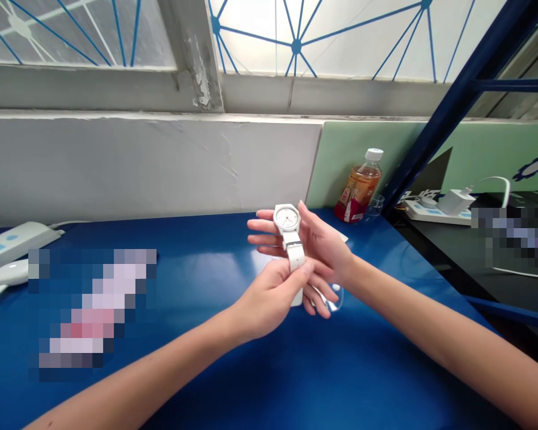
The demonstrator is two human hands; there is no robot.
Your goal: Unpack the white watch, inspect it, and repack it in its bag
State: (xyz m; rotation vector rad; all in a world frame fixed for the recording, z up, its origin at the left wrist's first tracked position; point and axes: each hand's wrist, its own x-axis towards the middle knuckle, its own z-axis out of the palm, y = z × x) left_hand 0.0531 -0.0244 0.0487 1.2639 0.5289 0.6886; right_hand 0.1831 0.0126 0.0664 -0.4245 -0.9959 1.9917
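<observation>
A white wristwatch (287, 219) with a round white dial is held up over the blue table (197, 370). My left hand (269, 298) pinches the lower end of its strap between thumb and fingers. Behind the watch, my right hand (325, 242) is spread with its palm turned up, and the dial rests on or just above its fingers. Under the hands, a clear rounded object (336, 297) and a white item (296, 298) lie on the table, both partly hidden.
A bottle with a white cap (358, 188) stands at the back right, beside a blue metal post (448, 101). A power strip (20, 242) and white mouse-like object (9, 273) lie left, near a pixelated item. Another power strip (439, 212) sits right.
</observation>
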